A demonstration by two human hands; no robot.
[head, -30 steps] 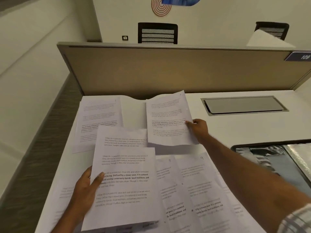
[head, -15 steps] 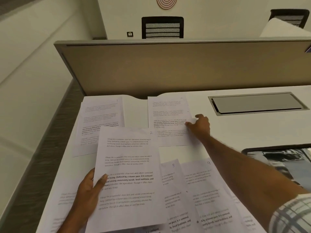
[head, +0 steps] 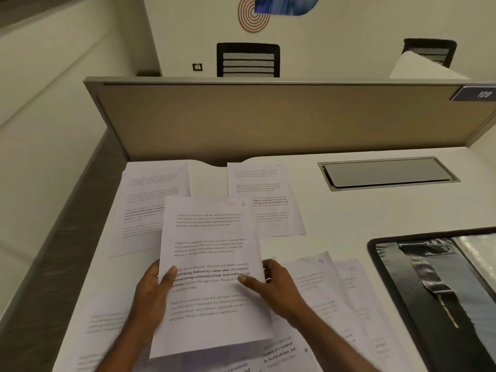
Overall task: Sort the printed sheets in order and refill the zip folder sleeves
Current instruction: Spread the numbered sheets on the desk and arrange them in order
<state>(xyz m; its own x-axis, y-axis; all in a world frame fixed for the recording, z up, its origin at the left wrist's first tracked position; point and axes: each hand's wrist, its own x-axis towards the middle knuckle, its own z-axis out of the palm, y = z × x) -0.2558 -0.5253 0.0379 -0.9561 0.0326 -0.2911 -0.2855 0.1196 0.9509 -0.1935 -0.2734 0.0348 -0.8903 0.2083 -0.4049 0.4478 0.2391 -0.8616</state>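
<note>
The left hand [head: 154,294] and right hand [head: 273,288] are pinching a printed sheet [head: 212,251] by its side edges — thumbs on top — holding it above the spread pages [head: 264,200] on the desk [head: 349,210], likely to read its number.

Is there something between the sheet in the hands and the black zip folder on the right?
Nothing upright does. Only flat sheets, one marked 9, lie on the desk between the held sheet and the zip folder.

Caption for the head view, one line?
Left hand and right hand hold a sheet over other sheets spread on the desk; zip folder at right.
</note>
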